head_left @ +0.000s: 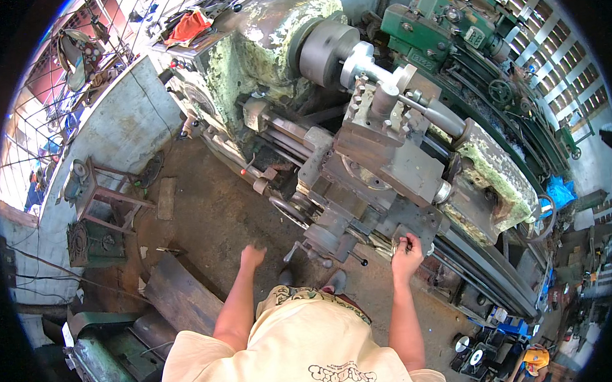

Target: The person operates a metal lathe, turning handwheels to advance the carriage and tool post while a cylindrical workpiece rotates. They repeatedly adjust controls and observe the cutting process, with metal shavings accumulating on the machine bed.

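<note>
A: Left hand (253, 255) first: what are we recording?
B: We are seeing it hanging over the brown floor (202, 218), fingers loosely bent. It is showing too small for us to tell how far they are parted, or whether they are holding anything. We are placing it near the crank handle (293, 252) of the lathe (248, 68), apart from it.
A: And the right hand (407, 256)?
B: We are noting bent fingers, close together, at the near edge of a flat metal plate (418, 226) on the lathe's carriage. We are not managing to tell whether they are gripping something small or only resting there.
A: Where are we locating the workpiece (360, 62)?
B: We are finding its bright metal at the chuck (328, 53), well apart from both hands, with the tool post (384, 101) standing just beside it. The tailstock (501, 174) is sitting farther right.
A: Surroundings?
B: We are logging a red cloth (189, 27) lying by the headstock, and a green machine (418, 39) standing behind.
</note>
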`<action>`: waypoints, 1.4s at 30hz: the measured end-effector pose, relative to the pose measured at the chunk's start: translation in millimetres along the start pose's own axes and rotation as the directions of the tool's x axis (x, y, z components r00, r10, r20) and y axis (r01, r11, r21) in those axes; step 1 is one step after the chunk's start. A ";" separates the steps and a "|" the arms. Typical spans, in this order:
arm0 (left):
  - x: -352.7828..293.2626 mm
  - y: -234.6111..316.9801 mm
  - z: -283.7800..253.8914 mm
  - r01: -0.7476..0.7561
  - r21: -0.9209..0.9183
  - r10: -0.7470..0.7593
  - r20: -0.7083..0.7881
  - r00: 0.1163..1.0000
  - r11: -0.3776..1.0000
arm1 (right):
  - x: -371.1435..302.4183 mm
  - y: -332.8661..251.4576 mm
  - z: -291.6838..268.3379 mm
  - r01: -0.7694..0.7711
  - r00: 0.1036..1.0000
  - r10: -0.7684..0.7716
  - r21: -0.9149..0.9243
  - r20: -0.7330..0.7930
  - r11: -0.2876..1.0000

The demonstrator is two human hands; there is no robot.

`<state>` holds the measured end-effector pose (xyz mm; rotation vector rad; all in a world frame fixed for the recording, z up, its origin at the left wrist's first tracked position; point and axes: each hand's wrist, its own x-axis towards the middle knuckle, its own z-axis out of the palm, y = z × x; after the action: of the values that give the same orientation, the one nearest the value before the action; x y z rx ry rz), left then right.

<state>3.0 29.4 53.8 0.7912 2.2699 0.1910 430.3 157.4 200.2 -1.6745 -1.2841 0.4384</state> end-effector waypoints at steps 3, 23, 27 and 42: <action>-16.7 66.0 -21.0 -0.121 -0.089 0.107 -0.147 0.983 0.989 | -0.5 2.2 -9.9 -0.013 1.000 0.013 -0.001 0.013 1.000; 13.9 37.0 -26.9 0.009 -0.761 0.182 0.167 0.969 0.649 | 1.1 -1.6 -16.7 -0.076 0.996 0.077 -0.016 0.044 0.997; 8.3 -91.7 23.4 0.054 0.240 -0.129 0.310 0.942 0.969 | 0.3 1.1 -15.2 -0.027 0.999 0.028 -0.048 0.018 0.998; 4.4 1.1 1.0 0.049 -0.460 0.010 0.125 0.992 0.887 | 1.5 8.9 -11.1 -0.051 0.998 0.050 0.017 0.024 0.999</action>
<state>1.7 32.8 50.9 0.5084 1.9948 0.6311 444.0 153.6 198.6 -1.6942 -1.2537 0.4999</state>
